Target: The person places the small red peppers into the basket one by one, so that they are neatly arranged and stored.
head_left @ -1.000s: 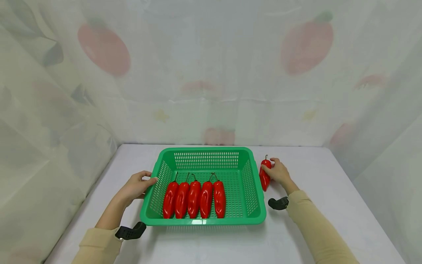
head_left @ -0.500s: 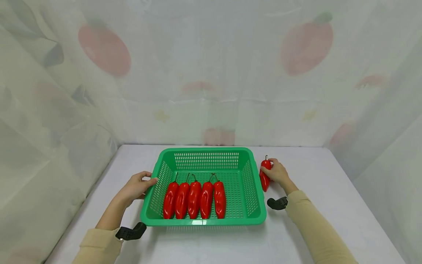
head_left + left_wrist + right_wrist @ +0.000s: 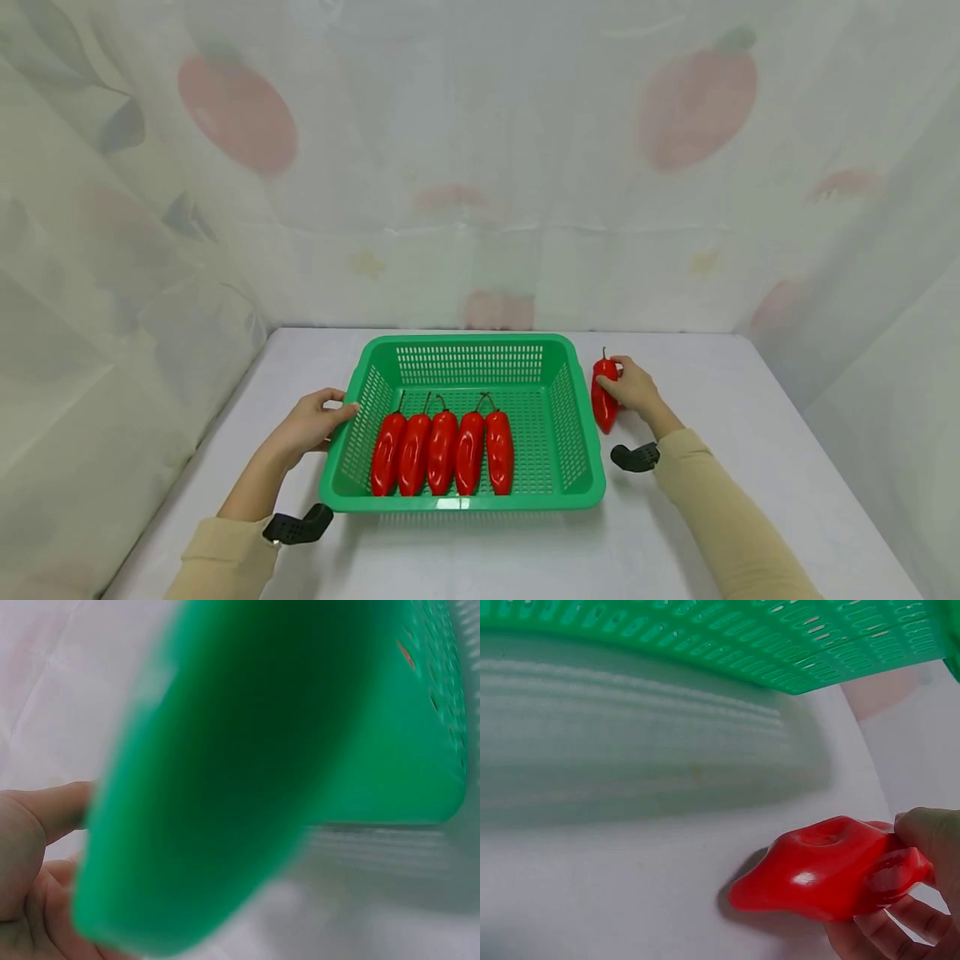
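A green plastic basket [image 3: 465, 504] with slotted walls stands in the middle of the head view. Several long red chili peppers [image 3: 442, 454] lie side by side in it, stems pointing away. At the basket's left side my left hand [image 3: 311, 421] grips the rim, thumb over the top and fingers below; in the left wrist view the basket wall [image 3: 225, 787] hides part of the fingers. Just right of the basket, my right hand [image 3: 636, 390] pinches a red chili pepper [image 3: 817, 874] between thumb and fingers, its tip pointing toward me and its stem away.
A white table [image 3: 480, 562] carries everything, with its far edge just behind the basket. Pale curtains [image 3: 480, 167] printed with faded fruit hang at the back and both sides. Black wrist cameras [image 3: 298, 527] sit on both forearms.
The pepper in my right hand has shifted slightly right and away from me, and more red shows behind it under the fingers. My left hand and the basket stay in place.
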The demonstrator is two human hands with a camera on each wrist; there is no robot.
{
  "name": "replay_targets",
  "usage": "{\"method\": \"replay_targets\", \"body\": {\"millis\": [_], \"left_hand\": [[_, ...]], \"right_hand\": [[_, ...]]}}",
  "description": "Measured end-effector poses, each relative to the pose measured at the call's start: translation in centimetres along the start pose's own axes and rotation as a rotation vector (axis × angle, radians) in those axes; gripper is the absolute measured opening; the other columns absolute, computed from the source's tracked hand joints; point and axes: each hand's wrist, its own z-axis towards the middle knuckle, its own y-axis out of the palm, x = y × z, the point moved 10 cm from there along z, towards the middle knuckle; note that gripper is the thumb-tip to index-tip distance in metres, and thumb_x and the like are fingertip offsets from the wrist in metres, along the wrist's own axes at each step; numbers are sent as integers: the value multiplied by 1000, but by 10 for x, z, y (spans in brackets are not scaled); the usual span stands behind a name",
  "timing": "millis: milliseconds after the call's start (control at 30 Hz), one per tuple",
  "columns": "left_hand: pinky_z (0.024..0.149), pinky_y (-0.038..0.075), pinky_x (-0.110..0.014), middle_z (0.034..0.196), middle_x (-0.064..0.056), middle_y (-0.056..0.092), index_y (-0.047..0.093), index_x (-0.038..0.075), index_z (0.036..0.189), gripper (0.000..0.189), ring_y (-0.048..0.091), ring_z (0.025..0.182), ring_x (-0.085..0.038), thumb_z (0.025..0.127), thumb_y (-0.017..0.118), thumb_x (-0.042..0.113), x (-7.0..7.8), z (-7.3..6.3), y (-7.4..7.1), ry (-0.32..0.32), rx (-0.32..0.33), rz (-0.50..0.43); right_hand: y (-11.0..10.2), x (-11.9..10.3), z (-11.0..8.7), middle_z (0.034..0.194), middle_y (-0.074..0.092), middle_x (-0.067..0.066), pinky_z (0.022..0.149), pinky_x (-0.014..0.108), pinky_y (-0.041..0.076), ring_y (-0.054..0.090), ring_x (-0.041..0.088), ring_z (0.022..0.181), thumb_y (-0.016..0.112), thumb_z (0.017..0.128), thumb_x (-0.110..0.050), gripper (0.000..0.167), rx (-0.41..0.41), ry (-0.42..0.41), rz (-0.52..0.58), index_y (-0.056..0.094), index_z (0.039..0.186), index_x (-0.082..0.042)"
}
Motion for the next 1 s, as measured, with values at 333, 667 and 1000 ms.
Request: {"method": "replay_targets", "body": {"millis": [333, 667, 1000], "left_hand": [[65, 56, -38, 99, -18, 64, 40, -3, 124, 49, 65, 72, -18, 92, 55, 31, 0, -2, 1, -6, -3, -6], [67, 56, -40, 96, -17, 65, 40, -3, 124, 48, 65, 72, -19, 92, 54, 30, 1, -2, 0, -2, -2, 2], [66, 56, -39, 97, -17, 65, 40, -2, 124, 48, 65, 72, -18, 92, 55, 30, 1, -1, 0, -5, -1, 6]], "right_hand": [[-9, -13, -3, 128, 40, 28, 67, 35, 56, 49, 41, 108, 52, 92, -26, 60, -10, -54, 53, 26, 140, -2], [-18, -25, -7, 129, 40, 28, 65, 36, 56, 50, 42, 107, 54, 91, -26, 62, -5, -98, 63, 25, 140, -3], [-33, -40, -12, 131, 39, 28, 65, 36, 56, 49, 43, 109, 54, 91, -25, 62, 35, -138, 47, 25, 141, -3]]}}
